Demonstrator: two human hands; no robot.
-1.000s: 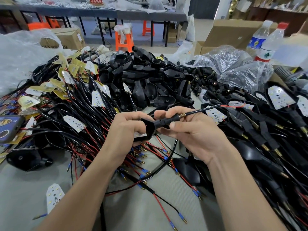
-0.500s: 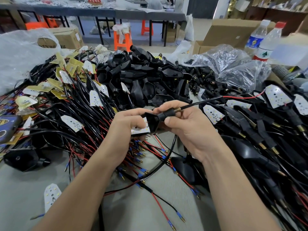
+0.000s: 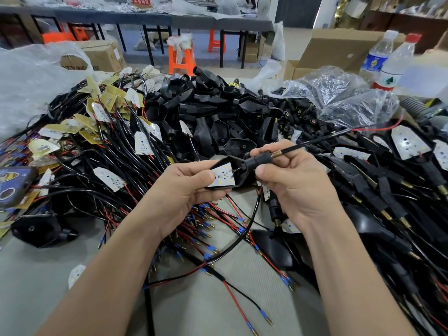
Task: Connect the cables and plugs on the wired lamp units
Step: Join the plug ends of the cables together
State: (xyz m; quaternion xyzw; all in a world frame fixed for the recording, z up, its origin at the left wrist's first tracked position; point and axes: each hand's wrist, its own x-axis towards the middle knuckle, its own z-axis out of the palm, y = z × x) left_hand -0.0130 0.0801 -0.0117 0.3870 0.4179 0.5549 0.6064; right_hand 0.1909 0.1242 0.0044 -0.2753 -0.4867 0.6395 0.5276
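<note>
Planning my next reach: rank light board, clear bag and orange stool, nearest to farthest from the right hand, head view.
1. Light board, just left of the right hand.
2. Clear bag, behind, to the right.
3. Orange stool, far back.

Lamp unit: black wedge-shaped housing, open face up, gripped in left hand. White LED board sits inside, with yellow LED dots showing. Black stem exits toward 2 o'clock, pinched by right hand. It has a brass threaded tip. Black cable continues toward 2 o'clock.
</note>
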